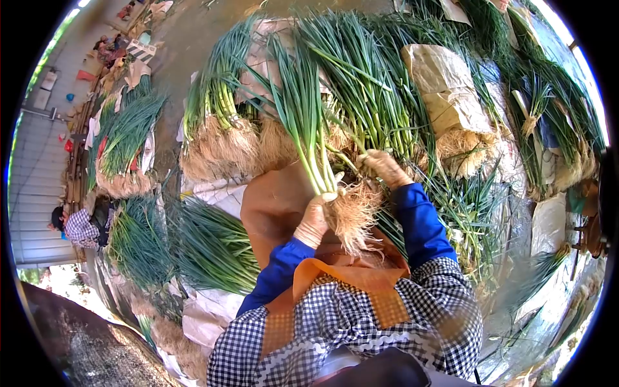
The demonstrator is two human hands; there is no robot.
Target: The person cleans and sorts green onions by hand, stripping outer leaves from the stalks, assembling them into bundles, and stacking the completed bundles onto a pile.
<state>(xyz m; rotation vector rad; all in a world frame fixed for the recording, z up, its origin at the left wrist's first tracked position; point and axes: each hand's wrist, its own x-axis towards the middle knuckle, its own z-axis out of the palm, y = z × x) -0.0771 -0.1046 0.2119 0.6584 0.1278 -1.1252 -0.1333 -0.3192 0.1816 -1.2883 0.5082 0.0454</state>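
My left hand [314,218] is closed around a small bunch of green onions [314,151]. Their white stems sit in my grip, the green leaves point away from me, and a tangle of pale brown roots [354,216] hangs to the right. Close by, my right hand [385,169] has its fingers curled in around a single green onion stalk [342,157]; the fingertips are partly hidden. Just beyond both hands lies a large pile of green onions [367,84], roots toward me. A brown apron [277,200] covers my lap beneath the bunch.
Tied green onion bundles [222,129] lie at the front left, and a paper-wrapped bundle [448,97] at the right. Loose green onions [216,248] rest beside my left arm. More greens [464,213] lie near my right elbow. Another person [82,227] is at the far left.
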